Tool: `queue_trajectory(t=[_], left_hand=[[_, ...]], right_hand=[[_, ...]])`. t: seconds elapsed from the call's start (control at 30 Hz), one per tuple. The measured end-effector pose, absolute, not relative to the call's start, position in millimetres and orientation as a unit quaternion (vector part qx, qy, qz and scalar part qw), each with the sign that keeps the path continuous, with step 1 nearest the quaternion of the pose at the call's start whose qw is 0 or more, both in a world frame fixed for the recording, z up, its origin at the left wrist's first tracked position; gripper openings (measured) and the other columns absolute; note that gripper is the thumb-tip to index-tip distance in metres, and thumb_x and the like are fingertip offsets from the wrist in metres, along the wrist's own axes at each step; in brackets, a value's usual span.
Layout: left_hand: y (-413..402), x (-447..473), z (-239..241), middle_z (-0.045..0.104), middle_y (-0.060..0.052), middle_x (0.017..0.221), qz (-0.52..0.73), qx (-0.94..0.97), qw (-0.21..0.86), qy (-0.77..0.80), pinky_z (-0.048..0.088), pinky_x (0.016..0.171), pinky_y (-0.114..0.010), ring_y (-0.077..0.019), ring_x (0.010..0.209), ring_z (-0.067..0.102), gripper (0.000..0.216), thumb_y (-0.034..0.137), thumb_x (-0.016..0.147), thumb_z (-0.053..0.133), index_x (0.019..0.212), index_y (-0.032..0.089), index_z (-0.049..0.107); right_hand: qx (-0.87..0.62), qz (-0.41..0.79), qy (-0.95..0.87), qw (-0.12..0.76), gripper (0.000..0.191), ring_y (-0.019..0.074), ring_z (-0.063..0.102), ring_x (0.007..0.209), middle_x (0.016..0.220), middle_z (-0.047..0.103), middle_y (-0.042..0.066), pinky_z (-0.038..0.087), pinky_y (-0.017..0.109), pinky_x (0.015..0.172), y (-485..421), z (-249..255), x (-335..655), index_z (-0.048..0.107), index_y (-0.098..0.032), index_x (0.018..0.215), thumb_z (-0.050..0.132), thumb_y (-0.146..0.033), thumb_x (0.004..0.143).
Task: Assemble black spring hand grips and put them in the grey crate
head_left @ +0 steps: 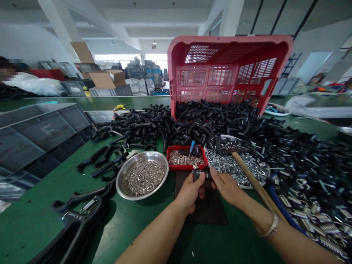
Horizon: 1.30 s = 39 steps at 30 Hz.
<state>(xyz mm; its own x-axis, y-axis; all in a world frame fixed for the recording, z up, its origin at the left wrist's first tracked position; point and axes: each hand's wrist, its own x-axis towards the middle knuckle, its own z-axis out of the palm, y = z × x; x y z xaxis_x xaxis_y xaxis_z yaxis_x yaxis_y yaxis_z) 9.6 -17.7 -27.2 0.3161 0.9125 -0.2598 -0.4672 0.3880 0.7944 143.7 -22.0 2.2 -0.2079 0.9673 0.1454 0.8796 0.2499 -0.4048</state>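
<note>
- Wooden-handled hammer (250, 174) is lying by the right forearm (254, 212); a bump could scatter metal parts (222, 168)
- Right hand (227, 186) is curling its fingers, hold unclear
- Left hand (188, 192) is pinching a black part (196, 175) above the mat (211, 213); slackening fingers could drop it

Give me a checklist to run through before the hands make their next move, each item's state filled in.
1. Small dark part held in the left hand: ok.
2. Right hand close to that part: ok.
3. Whether the right hand grips anything: cannot tell; the fingers hide it.
4. Steel bowl upright, with small metal pieces in it: ok.
5. Red tray stocked with small metal pieces: ok; a blue-handled screwdriver also sits in it.
6. Hammer well away from the right arm: not ok; its wooden handle reaches beside the right forearm.
</note>
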Motion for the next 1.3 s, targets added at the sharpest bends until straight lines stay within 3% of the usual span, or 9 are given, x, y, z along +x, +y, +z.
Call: queue_trajectory(t=[0.13, 0.27, 0.4, 0.5, 0.63, 0.87, 1.0, 1.13, 1.3], left_hand=[[-17, 8, -26, 0.033, 0.009, 0.058, 0.441, 0.290, 0.775, 0.347, 0.019, 0.037, -0.014, -0.0004, 0.040, 0.029, 0.044, 0.048, 0.061, 0.068, 0.075, 0.019, 0.039], [-17, 7, -27, 0.036, 0.009, 0.060, 0.434, 0.293, 0.781, 0.341, 0.017, 0.036, -0.014, -0.0001, 0.040, 0.029, 0.043, 0.047, 0.061, 0.069, 0.075, 0.018, 0.039], [-18, 7, -26, 0.037, 0.008, 0.061, 0.425, 0.288, 0.789, 0.337, 0.018, 0.036, -0.014, 0.0001, 0.039, 0.029, 0.043, 0.045, 0.061, 0.069, 0.077, 0.018, 0.041], [-18, 7, -26, 0.042, 0.006, 0.064, 0.424, 0.297, 0.784, 0.344, 0.017, 0.036, -0.014, 0.0002, 0.040, 0.030, 0.041, 0.045, 0.063, 0.068, 0.079, 0.018, 0.042], [-18, 6, -27, 0.040, 0.007, 0.062, 0.419, 0.291, 0.790, 0.341, 0.017, 0.036, -0.014, 0.0001, 0.039, 0.029, 0.041, 0.045, 0.062, 0.068, 0.078, 0.018, 0.042], [-21, 5, -23, 0.052, 0.003, 0.062, 0.445, 0.505, 0.616, 0.411, 0.032, 0.046, -0.019, -0.0077, 0.050, 0.043, 0.040, 0.044, 0.058, 0.070, 0.081, 0.016, 0.051], [-19, -4, -18, 0.061, -0.002, 0.072, 0.387, 0.664, 0.480, 0.422, 0.037, 0.057, -0.023, -0.0153, 0.065, 0.053, 0.035, 0.037, 0.054, 0.073, 0.077, 0.016, 0.058], [-14, -16, -13, 0.060, -0.001, 0.070, 0.270, 0.780, 0.404, 0.394, 0.035, 0.053, -0.023, -0.0163, 0.061, 0.053, 0.036, 0.038, 0.054, 0.072, 0.081, 0.019, 0.059], [-19, -22, -11, 0.050, -0.001, 0.062, 0.238, 0.835, 0.266, 0.419, 0.033, 0.055, -0.026, -0.0187, 0.057, 0.048, 0.040, 0.038, 0.042, 0.077, 0.073, 0.021, 0.057]], right_hand=[[-0.587, -0.001, -0.785, 0.197, 0.045, 0.0217, 0.058, 0.078, 0.086, 0.064, 0.011, 0.039, 0.029, 0.060, -22, 5, 144, 0.059, -0.018, 0.087, 0.026, -0.049, 0.087], [-0.610, 0.077, -0.772, 0.159, 0.054, 0.0176, 0.058, 0.063, 0.067, 0.063, 0.006, 0.039, 0.027, 0.055, -25, 6, 143, 0.059, -0.020, 0.073, 0.013, -0.043, 0.090], [-0.594, 0.004, -0.783, 0.187, 0.045, 0.0209, 0.058, 0.075, 0.082, 0.063, 0.010, 0.040, 0.029, 0.058, -31, 6, 144, 0.058, -0.018, 0.089, 0.026, -0.049, 0.087], [-0.607, 0.124, -0.768, 0.165, 0.055, 0.0173, 0.056, 0.060, 0.062, 0.060, 0.006, 0.039, 0.028, 0.055, -33, 7, 146, 0.058, -0.018, 0.070, 0.014, -0.044, 0.089], [-0.608, 0.085, -0.752, 0.240, 0.047, 0.0207, 0.055, 0.073, 0.079, 0.060, 0.009, 0.039, 0.030, 0.060, -35, 8, 144, 0.057, -0.018, 0.079, 0.030, -0.056, 0.082], [-0.583, 0.608, -0.482, 0.242, 0.053, 0.0058, 0.018, 0.033, 0.040, 0.023, -0.009, 0.013, 0.018, 0.034, -44, 4, 137, 0.037, -0.020, 0.054, 0.018, -0.063, 0.080], [-0.608, 0.383, -0.650, 0.248, 0.045, 0.0119, 0.046, 0.047, 0.052, 0.048, 0.000, 0.038, 0.025, 0.045, -45, 2, 153, 0.053, -0.018, 0.065, 0.029, -0.052, 0.083], [-0.501, 0.076, -0.833, 0.222, 0.032, 0.0227, 0.046, 0.109, 0.117, 0.052, 0.009, 0.038, 0.041, 0.088, -31, -3, 170, 0.051, -0.021, 0.111, 0.044, -0.026, 0.080], [-0.431, 0.053, -0.894, 0.108, 0.025, 0.0201, 0.052, 0.100, 0.107, 0.058, 0.007, 0.043, 0.034, 0.083, -20, -12, 169, 0.054, -0.019, 0.104, 0.043, -0.018, 0.082]])
